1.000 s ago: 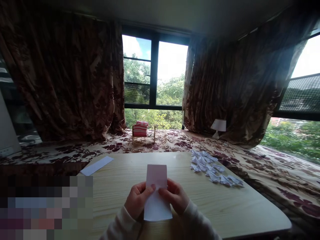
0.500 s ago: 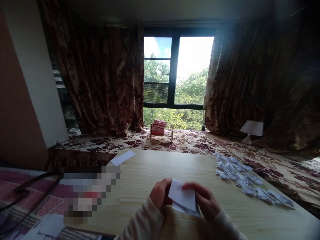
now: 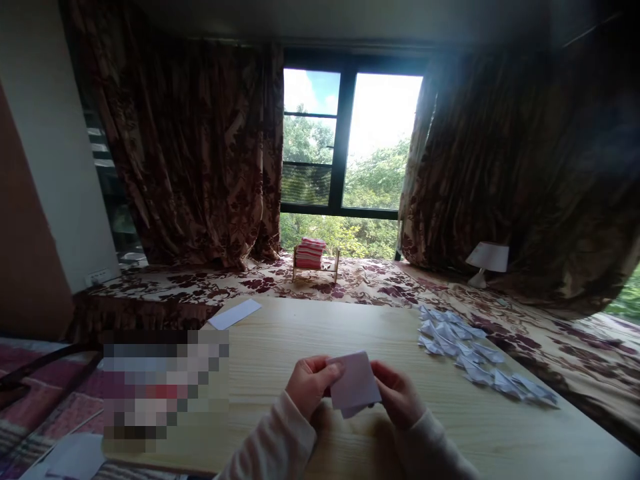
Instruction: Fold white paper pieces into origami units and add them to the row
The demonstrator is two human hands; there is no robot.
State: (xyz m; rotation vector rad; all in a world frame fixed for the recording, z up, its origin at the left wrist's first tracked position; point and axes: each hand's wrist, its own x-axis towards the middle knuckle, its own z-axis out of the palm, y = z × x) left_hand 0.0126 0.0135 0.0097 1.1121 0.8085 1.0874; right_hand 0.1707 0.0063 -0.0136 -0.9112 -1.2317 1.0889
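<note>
A small white sheet of paper (image 3: 354, 383), folded over on itself, is held just above the wooden table (image 3: 280, 333) near its front edge. My left hand (image 3: 309, 388) pinches its left edge, thumb on top. My right hand (image 3: 397, 397) grips its right edge, fingers curled behind the sheet. Both sleeves are cream coloured.
Several folded white paper pieces (image 3: 470, 350) lie in a row on the table's right side. A flat white strip of paper (image 3: 234, 314) rests at the far left corner. A pixelated patch covers the table's left front. Patterned bedding, a small lamp (image 3: 486, 261) and curtains lie beyond.
The long sheet has been folded in half between both hands and now sits flatter and squarer. The view has swung left.
</note>
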